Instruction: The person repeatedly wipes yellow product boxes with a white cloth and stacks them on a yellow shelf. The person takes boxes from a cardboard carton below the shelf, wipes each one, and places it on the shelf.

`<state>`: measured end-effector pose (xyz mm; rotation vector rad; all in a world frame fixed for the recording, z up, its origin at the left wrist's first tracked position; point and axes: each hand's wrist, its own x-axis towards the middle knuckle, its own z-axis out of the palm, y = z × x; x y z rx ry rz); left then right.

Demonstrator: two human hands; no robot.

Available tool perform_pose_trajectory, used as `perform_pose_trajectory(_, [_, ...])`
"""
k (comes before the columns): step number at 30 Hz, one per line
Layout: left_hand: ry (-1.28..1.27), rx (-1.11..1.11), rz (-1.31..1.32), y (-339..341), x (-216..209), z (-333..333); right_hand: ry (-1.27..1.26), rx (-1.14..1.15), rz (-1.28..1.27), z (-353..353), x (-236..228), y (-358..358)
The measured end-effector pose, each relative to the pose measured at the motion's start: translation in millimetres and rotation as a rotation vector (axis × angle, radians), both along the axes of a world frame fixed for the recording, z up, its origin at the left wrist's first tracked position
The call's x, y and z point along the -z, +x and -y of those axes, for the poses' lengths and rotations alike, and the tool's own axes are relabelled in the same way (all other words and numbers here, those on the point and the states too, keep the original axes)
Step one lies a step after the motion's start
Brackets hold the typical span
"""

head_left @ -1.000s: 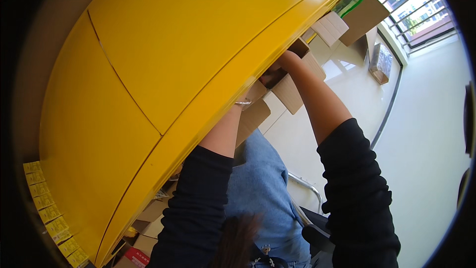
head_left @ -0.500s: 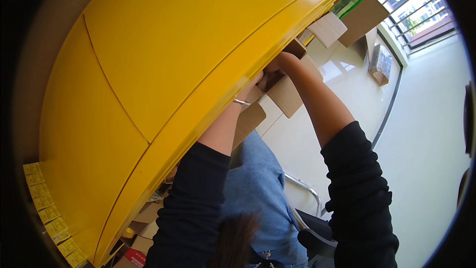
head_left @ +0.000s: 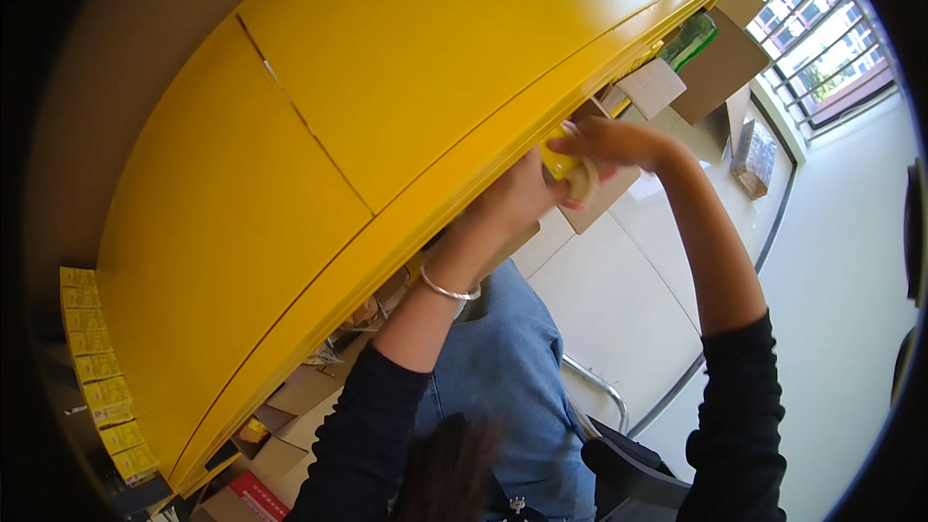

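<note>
At the near edge of the yellow tabletop [head_left: 290, 184], my two hands meet, fingers curled around a small yellow and pale item [head_left: 559, 160]. Motion blur and my fingers hide its kind. My left hand [head_left: 514, 195], below a silver bangle [head_left: 450, 288] on the wrist, grips it from the left. From the right, my right hand [head_left: 619, 143] has its fingers closed on the same item. An open cardboard box [head_left: 601, 201] lies just under my hands, partly hidden by them and by the table edge.
More cardboard boxes [head_left: 720, 68] stand beyond my right hand, one with a green-edged bag [head_left: 691, 39]. A row of small yellow packets [head_left: 89, 338] lines the table's left edge. Boxes [head_left: 280, 406] sit under the near edge. A wrapped bundle [head_left: 754, 159] lies by the wall.
Both hands have come up out of the cardboard box to the table edge, and the yellow and pale item now shows between them. The view has shifted slightly.
</note>
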<state>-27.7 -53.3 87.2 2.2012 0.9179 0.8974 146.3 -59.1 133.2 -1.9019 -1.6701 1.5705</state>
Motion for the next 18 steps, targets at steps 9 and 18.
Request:
perform_pose_trajectory(9, [0.256,0.051,0.35,-12.1,-64.1,109.8,0.227,0.335,-0.097,158.3,-85.6,-25.1])
perform_pose_trajectory(18, [0.218,-0.156,0.693,-137.8,-156.1,121.1,0.876,0.229,-0.284,165.2,-162.5,-162.4])
